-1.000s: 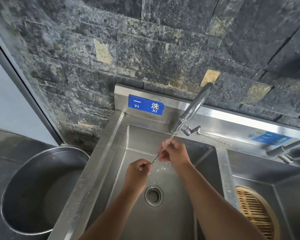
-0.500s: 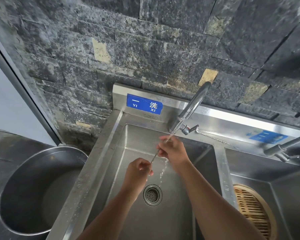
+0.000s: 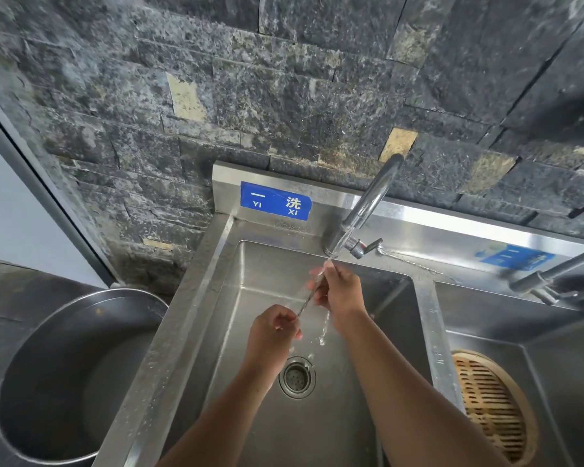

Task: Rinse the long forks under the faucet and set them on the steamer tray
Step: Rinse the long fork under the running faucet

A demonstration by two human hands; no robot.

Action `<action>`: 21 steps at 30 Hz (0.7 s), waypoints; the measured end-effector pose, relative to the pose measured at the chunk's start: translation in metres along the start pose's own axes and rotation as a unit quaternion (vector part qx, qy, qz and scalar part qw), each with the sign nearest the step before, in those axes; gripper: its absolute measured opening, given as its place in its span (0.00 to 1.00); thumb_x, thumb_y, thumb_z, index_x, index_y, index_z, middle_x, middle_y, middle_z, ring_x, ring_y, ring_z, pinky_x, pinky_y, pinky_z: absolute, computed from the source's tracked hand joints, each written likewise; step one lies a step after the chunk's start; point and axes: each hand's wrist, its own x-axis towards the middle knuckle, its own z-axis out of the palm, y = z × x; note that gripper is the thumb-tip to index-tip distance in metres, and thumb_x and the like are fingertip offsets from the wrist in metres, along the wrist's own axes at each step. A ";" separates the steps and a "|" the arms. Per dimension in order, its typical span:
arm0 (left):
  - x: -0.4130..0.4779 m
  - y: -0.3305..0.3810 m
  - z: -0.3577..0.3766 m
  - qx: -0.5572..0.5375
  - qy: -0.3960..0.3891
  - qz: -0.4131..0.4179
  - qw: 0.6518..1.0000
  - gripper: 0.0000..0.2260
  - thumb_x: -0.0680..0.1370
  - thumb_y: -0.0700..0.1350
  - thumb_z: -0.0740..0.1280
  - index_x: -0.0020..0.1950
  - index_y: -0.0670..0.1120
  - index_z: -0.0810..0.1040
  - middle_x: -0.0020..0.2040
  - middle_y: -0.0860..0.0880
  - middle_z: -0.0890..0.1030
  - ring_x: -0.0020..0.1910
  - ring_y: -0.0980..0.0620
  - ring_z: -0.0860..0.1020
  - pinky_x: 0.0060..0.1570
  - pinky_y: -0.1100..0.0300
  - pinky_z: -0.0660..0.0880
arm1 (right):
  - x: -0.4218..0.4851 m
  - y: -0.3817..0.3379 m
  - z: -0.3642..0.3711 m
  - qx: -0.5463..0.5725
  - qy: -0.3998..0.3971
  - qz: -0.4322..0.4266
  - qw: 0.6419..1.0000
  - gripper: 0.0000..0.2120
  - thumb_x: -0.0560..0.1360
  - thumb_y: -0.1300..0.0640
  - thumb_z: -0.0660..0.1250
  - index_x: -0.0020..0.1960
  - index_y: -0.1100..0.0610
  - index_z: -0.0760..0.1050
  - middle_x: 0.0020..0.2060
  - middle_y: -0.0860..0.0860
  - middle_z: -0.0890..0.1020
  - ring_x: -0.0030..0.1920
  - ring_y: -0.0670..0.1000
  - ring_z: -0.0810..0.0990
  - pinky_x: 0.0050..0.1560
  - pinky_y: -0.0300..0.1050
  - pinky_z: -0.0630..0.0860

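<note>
A thin long metal fork slants across the left sink basin under the running faucet. My left hand grips its lower end. My right hand pinches its upper part just below the spout, and water streams off that hand toward the drain. The round bamboo steamer tray lies in the right basin; I see no forks on its visible part.
A large steel pot stands on the dark floor left of the sink. A second faucet reaches over the right basin. A dark stone wall rises behind, with a blue label on the backsplash.
Both hands stay on the fork under the stream. My right hand has slid slightly up toward the spout, and the water now runs off below it.
</note>
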 end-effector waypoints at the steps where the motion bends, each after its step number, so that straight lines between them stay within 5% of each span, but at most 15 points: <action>1: 0.000 -0.001 0.001 0.001 0.001 0.005 1.000 0.06 0.74 0.36 0.66 0.40 0.45 0.79 0.33 0.46 0.84 0.31 0.56 0.78 0.34 0.65 0.72 | 0.000 0.001 -0.002 0.008 -0.002 0.004 1.000 0.18 0.84 0.56 0.58 0.45 0.63 0.80 0.27 0.54 0.83 0.20 0.48 0.73 0.23 0.39 0.74; 7: -0.004 -0.007 0.005 0.000 0.006 0.019 1.000 0.06 0.74 0.34 0.65 0.40 0.44 0.78 0.32 0.45 0.83 0.26 0.59 0.74 0.31 0.65 0.67 | -0.005 0.009 -0.010 -0.032 -0.093 -0.044 0.994 0.05 0.79 0.66 0.66 0.49 0.60 0.79 0.33 0.54 0.84 0.26 0.48 0.75 0.30 0.41 0.78; 12: -0.002 -0.013 0.002 0.001 0.012 0.032 0.999 0.08 0.75 0.35 0.66 0.39 0.46 0.77 0.30 0.46 0.82 0.28 0.57 0.75 0.32 0.65 0.68 | -0.002 0.005 -0.003 -0.050 -0.038 -0.012 0.998 0.14 0.82 0.61 0.61 0.40 0.62 0.78 0.29 0.55 0.84 0.23 0.50 0.74 0.26 0.41 0.76; 21: 0.010 0.005 -0.003 -0.047 -0.056 -0.031 0.997 0.13 0.81 0.37 0.58 0.50 0.48 0.80 0.32 0.47 0.83 0.20 0.54 0.65 0.20 0.65 0.60 | -0.002 0.000 -0.011 0.088 -0.135 0.016 0.987 0.11 0.84 0.64 0.57 0.57 0.62 0.78 0.37 0.56 0.84 0.31 0.50 0.80 0.36 0.46 0.82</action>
